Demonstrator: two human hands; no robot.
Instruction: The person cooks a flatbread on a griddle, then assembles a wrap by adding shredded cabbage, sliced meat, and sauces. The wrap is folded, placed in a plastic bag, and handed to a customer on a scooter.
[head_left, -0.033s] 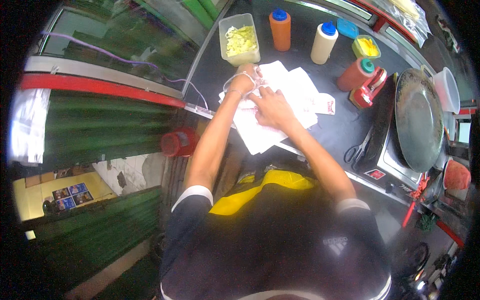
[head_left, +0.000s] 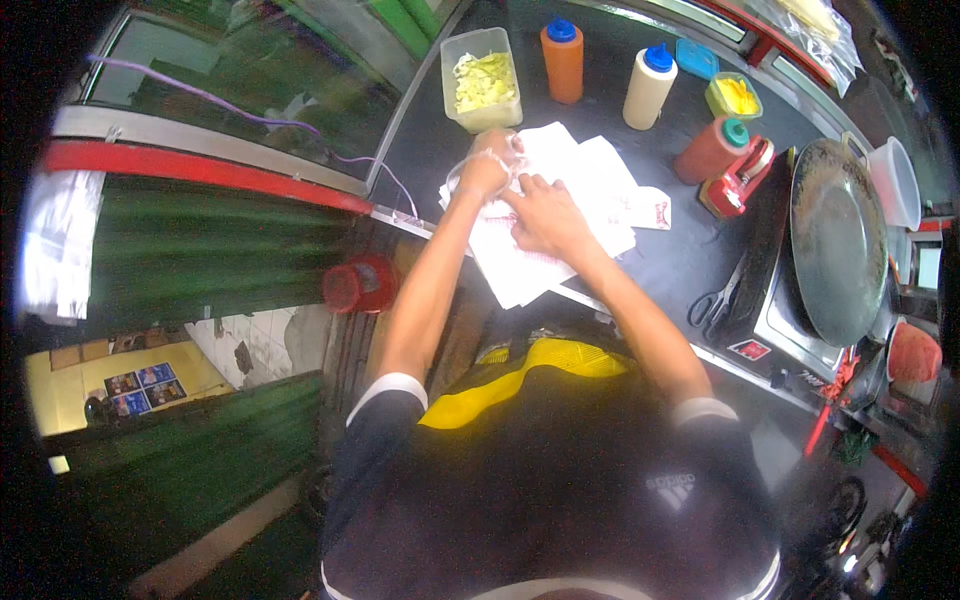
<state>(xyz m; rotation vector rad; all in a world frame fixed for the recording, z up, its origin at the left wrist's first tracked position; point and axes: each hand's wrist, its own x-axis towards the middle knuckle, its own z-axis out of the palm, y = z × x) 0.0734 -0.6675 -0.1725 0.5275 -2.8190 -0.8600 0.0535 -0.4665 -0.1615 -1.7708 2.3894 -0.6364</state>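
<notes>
A thin clear plastic glove loosely covers my left hand (head_left: 490, 165), which is curled on the upper left of a spread of white paper sheets (head_left: 520, 270). What its fingers close on is hidden. My right hand (head_left: 550, 218) rests on the same sheets just to the right, fingers bent but apart, with its foremost digit close to the left hand. Faint reddish print shows on the papers. Directly beyond my left hand stands a clear plastic tub (head_left: 452, 98) of chopped pale-green vegetable (head_left: 484, 82).
Behind the sheets stand an orange squeeze bottle (head_left: 564, 68) and a cream one (head_left: 648, 92). A small tub of yellow slices (head_left: 736, 97), a red bottle (head_left: 708, 152) and a red tape dispenser (head_left: 730, 190) lie rightward. Scissors (head_left: 714, 303) sit near a large dark pan (head_left: 838, 240).
The view has shifted very slightly. Both hands and the sheets stay practically where they were; the plastic round my left wrist has shifted a little.
</notes>
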